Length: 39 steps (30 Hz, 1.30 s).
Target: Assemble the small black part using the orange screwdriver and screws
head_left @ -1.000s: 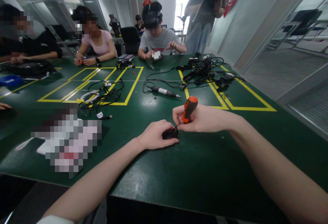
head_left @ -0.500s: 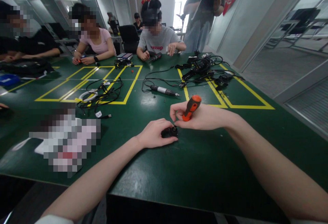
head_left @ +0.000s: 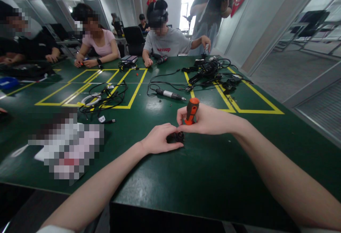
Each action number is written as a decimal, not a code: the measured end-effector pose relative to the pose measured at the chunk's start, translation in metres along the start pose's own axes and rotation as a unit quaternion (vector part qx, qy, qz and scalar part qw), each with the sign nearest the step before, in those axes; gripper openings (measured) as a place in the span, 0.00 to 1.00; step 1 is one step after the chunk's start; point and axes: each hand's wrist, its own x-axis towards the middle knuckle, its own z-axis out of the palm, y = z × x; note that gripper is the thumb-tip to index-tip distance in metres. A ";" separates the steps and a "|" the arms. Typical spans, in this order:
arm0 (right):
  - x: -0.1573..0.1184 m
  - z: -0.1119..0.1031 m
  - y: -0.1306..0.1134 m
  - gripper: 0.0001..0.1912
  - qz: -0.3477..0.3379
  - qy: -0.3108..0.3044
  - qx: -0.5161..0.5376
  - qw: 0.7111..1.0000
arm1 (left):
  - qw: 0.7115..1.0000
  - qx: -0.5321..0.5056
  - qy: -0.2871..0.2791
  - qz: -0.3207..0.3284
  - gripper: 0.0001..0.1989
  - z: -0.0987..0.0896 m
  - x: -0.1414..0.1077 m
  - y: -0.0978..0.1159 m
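Note:
On the green table, my left hand [head_left: 163,138] is closed around a small black part [head_left: 179,137], thumb in front and fingers behind. I cannot make out what kind of part it is. My right hand [head_left: 201,121] grips a screwdriver [head_left: 192,111] with an orange and dark grey handle, held nearly upright. Its lower end is hidden by my fingers, right above the black part. The thumb and fingertips of my right hand are close together beside my left fingertips; whether they pinch anything small cannot be seen.
Beyond my hands lies a grey and black pen-shaped electric screwdriver [head_left: 170,94] with its cord. Tangled black cables [head_left: 106,96] are at left, with another cable heap [head_left: 209,71] at back right. A blurred packet [head_left: 77,147] lies near left. Several people sit across the table.
The screwdriver handle has swung left and stands more upright in my right hand. My left hand stays in place. Across the table, a person's hand has moved toward the cable heap.

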 end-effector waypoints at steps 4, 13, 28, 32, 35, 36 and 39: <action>0.000 -0.001 -0.001 0.05 0.000 -0.001 -0.001 1.000 | 1.000 -0.021 0.004 0.015 0.15 -0.004 -0.001 -0.002; 0.000 -0.002 -0.001 0.03 -0.014 -0.024 0.002 1.000 | 0.998 -0.057 0.003 0.005 0.14 -0.006 -0.002 0.000; 0.001 -0.001 0.002 0.04 -0.019 -0.040 0.020 0.999 | 0.997 -0.079 -0.014 -0.011 0.12 -0.005 -0.002 -0.001; 0.003 0.000 0.003 0.09 -0.039 -0.026 -0.002 0.999 | 0.998 -0.069 -0.011 -0.008 0.11 -0.005 -0.002 0.000; 0.003 0.000 0.002 0.08 -0.034 -0.021 -0.004 0.999 | 0.998 -0.054 -0.008 -0.013 0.10 -0.004 -0.001 0.001; 0.003 -0.001 0.001 0.06 -0.030 -0.021 -0.001 0.999 | 0.999 -0.048 -0.007 -0.015 0.10 -0.004 -0.001 0.001; 0.001 -0.002 0.000 0.04 -0.015 -0.031 0.015 0.999 | 0.999 -0.038 -0.005 -0.015 0.10 -0.002 -0.001 0.002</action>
